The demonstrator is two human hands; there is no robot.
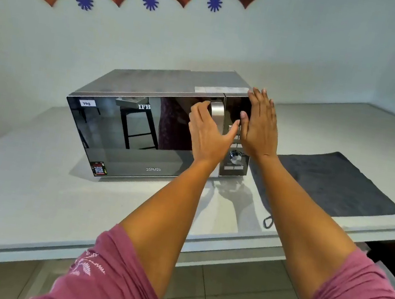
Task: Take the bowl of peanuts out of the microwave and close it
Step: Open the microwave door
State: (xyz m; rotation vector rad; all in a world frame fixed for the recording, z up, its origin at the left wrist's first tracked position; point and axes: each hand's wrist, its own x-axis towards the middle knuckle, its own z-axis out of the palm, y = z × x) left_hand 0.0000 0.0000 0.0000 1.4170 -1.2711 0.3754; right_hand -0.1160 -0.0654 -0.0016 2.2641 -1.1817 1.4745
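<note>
A silver microwave [150,82] with a dark mirrored door [126,135] stands on the white counter, its door closed. My left hand [206,132] reaches to the silver vertical door handle [216,112], fingers curled at its left side. My right hand [259,125] lies flat with fingers spread against the control panel at the microwave's top right corner. The bowl of peanuts is hidden from view; the door only reflects the room.
A dark grey cloth [328,183] lies on the counter [30,187] right of the microwave. The counter's front edge runs across below my forearms, tiled floor beneath. A white wall with leaf decorations stands behind.
</note>
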